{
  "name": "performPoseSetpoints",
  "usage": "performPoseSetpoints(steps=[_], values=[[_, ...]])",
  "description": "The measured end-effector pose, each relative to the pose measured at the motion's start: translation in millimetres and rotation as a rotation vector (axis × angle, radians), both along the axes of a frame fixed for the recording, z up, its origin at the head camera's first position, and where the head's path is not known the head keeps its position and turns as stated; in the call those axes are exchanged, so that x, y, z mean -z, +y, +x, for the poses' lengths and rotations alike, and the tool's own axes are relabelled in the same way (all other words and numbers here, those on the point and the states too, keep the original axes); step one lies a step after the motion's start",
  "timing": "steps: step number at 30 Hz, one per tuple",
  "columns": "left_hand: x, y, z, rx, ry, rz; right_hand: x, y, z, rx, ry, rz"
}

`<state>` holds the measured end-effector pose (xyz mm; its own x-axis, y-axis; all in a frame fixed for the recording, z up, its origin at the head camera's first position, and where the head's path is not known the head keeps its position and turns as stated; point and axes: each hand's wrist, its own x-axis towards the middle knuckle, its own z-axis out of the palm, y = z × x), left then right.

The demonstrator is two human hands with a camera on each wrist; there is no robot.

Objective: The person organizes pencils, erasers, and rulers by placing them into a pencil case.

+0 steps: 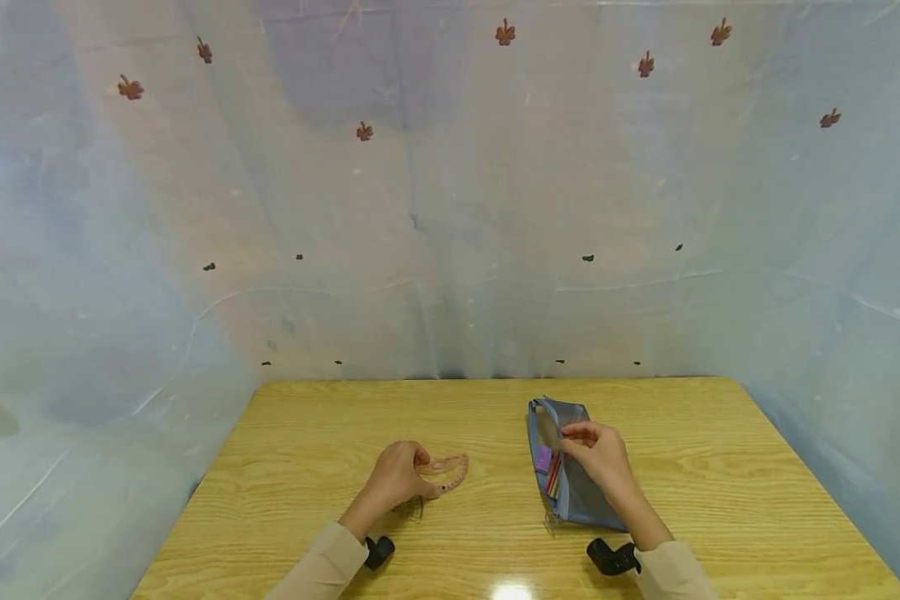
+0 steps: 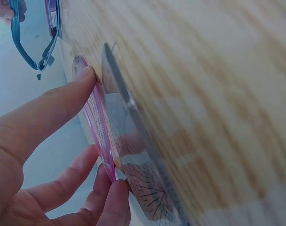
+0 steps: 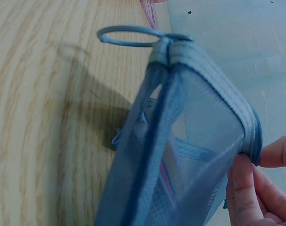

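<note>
My left hand [image 1: 397,479] pinches a pink see-through protractor [image 2: 100,117] between thumb and fingers, left of the middle of the table. Beside it in the left wrist view, a clear plastic piece with radiating lines [image 2: 150,188], like a second protractor, lies on the wood. To the right, a blue mesh pencil pouch [image 1: 588,500] has its zipped mouth spread apart. The thumb and fingers of my right hand [image 1: 600,457] grip one edge of that mouth. Inside the pouch show a purple item [image 1: 543,458] and several coloured pencils [image 1: 553,477].
The wood-grain table [image 1: 307,425] reaches back to a pale hanging sheet [image 1: 450,208] marked with small leaf shapes. A thin loop [image 3: 129,35] sticks out from the near end of the pouch.
</note>
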<state>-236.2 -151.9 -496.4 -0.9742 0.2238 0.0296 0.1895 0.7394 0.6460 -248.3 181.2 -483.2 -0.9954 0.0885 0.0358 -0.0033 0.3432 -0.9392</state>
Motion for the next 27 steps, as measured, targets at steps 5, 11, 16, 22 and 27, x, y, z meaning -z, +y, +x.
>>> performPoseSetpoints(steps=[5,11,16,22,27], values=[[1.0,0.2,0.1,-0.002,0.000,0.017,0.3,-0.3,0.3,-0.004,0.005,-0.001],[0.6,-0.4,-0.7,-0.008,-0.007,0.035,-0.2,0.0,0.1,-0.010,0.002,-0.006],[-0.5,-1.6,-1.4,-0.012,-0.024,0.053,-1.4,0.0,0.2,-0.010,0.006,0.000],[-0.3,-6.0,-3.4,0.008,-0.023,0.068,-2.1,0.3,0.7,-0.013,0.002,-0.013],[0.9,-10.0,-5.4,0.018,-0.040,0.083,-1.7,0.5,0.4,-0.012,0.002,0.001]])
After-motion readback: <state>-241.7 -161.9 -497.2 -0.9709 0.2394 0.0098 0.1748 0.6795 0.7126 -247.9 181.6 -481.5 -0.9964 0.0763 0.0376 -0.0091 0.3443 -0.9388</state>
